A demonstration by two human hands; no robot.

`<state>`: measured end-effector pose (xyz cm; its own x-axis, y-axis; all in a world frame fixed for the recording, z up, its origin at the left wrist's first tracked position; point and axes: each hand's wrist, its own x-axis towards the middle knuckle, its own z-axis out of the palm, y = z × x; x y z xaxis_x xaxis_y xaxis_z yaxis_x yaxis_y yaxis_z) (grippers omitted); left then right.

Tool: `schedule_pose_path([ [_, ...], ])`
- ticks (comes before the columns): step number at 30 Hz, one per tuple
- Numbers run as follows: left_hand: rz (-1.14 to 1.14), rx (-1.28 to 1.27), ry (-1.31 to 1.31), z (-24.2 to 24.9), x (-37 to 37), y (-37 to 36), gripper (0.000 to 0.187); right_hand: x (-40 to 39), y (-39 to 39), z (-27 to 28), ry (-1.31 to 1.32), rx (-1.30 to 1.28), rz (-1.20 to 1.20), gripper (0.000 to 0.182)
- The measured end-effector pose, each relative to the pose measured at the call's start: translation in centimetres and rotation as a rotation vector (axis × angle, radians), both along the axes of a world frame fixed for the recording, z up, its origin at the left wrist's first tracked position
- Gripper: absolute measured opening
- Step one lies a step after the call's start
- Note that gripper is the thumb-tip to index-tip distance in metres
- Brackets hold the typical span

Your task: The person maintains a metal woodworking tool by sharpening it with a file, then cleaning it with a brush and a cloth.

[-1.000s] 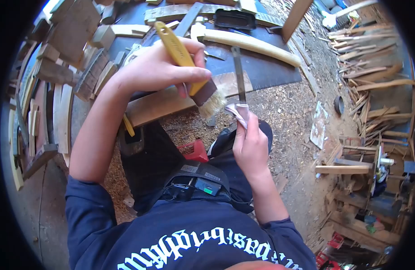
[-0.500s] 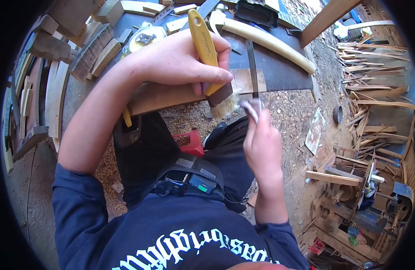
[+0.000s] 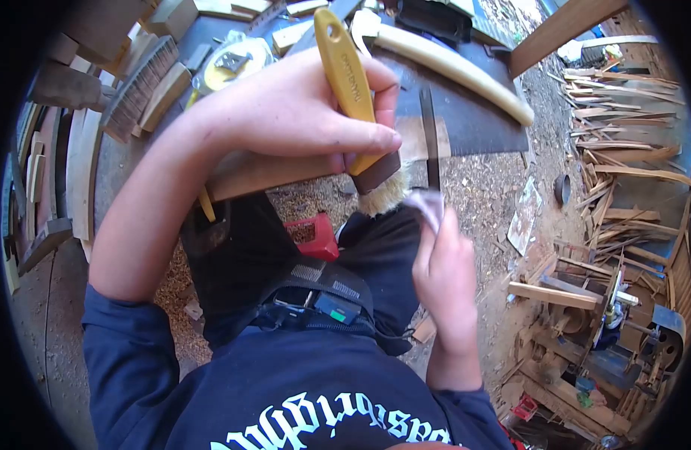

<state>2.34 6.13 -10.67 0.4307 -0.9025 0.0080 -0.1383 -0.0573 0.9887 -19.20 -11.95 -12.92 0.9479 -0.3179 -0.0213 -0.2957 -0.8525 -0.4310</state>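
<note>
My left hand is closed around the yellow handle of a paintbrush, whose pale bristles point down toward my lap. In my right hand is a narrow dark metal bar, held upright with its long end pointing away from me. A pale cloth is bunched at the bar's lower end, above my fingers. The bristles are close to the left of the cloth. Behind both hands lies a flat wooden board along the near edge of the dark bench top.
A curved pale wooden handle lies across the bench. Wood blocks and a round yellowish container stand at the left. Below is a red object between my legs. Wood strips and machinery fill the right side.
My right hand has moved slightly down and toward me with the bar and cloth. The brush has shifted a little right and down with my left hand.
</note>
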Motion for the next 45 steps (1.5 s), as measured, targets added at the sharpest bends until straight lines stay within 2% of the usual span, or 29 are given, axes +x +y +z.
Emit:
schedule_pose_path([
  [2,-0.047,-0.025,0.023,-0.2,-0.5,-0.5,0.025,2.0,-0.3,-0.1,-0.009,0.002,0.011,0.012],
  [5,0.029,0.043,0.013,-0.5,-0.2,-0.4,0.025,1.6,-0.4,-1.1,0.0,-0.003,-0.029,0.016],
  [6,0.032,0.039,0.022,-0.6,0.0,-0.4,0.025,0.3,0.0,-1.1,0.0,0.064,-0.065,0.018],
  [9,0.022,-0.015,-0.014,-0.3,-0.1,-0.2,0.027,-2.0,0.4,-2.3,-0.093,0.052,-0.008,0.017],
  [13,-0.017,-0.016,-0.004,-0.2,-0.7,-0.6,0.027,2.2,-0.4,-2.7,-0.164,0.01,0.028,0.022],
  [16,0.041,0.032,-0.007,-0.6,-0.1,-0.4,0.026,1.4,-0.2,-2.8,-0.123,0.085,-0.023,0.022],
  [20,0.012,0.019,-0.023,0.2,-0.2,-0.1,0.027,-1.6,0.6,-2.9,-0.163,0.131,-0.003,0.021],
  [23,0.003,-0.011,0.098,0.1,-0.7,-0.4,0.028,0.7,0.2,-1.6,-0.119,0.182,-0.005,0.018],
  [25,0.017,0.013,-0.013,-0.6,0.0,-0.4,0.03,2.1,-0.3,-1.4,-0.054,0.213,-0.036,0.011],
  [27,0.017,0.045,0.096,0.2,0.0,-0.4,0.03,1.5,-0.3,-1.3,-0.084,0.218,-0.02,0.027],
  [29,0.004,-0.017,0.072,0.3,0.0,-0.4,0.027,0.6,-0.8,-3.1,-0.325,0.212,0.096,0.036],
  [31,-0.028,0.048,0.124,1.8,-0.4,-0.1,0.024,-1.2,-0.4,-3.5,-0.302,0.275,0.027,0.047],
  [34,-0.026,0.078,0.148,2.6,-0.7,0.1,0.025,-1.6,-0.6,-3.2,-0.362,0.005,0.146,0.071],
  [37,-0.008,0.093,0.086,2.4,-0.4,0.1,0.026,-0.6,-0.2,-2.4,-0.385,-0.082,0.186,0.075],
  [41,-0.001,0.063,0.023,1.5,-0.3,0.1,0.026,0.0,-0.1,-1.5,-0.303,-0.097,0.173,0.07],
  [45,-0.003,0.057,0.06,1.8,-0.4,0.2,0.026,-0.5,-0.1,-1.9,-0.518,-0.106,0.176,0.06],
])
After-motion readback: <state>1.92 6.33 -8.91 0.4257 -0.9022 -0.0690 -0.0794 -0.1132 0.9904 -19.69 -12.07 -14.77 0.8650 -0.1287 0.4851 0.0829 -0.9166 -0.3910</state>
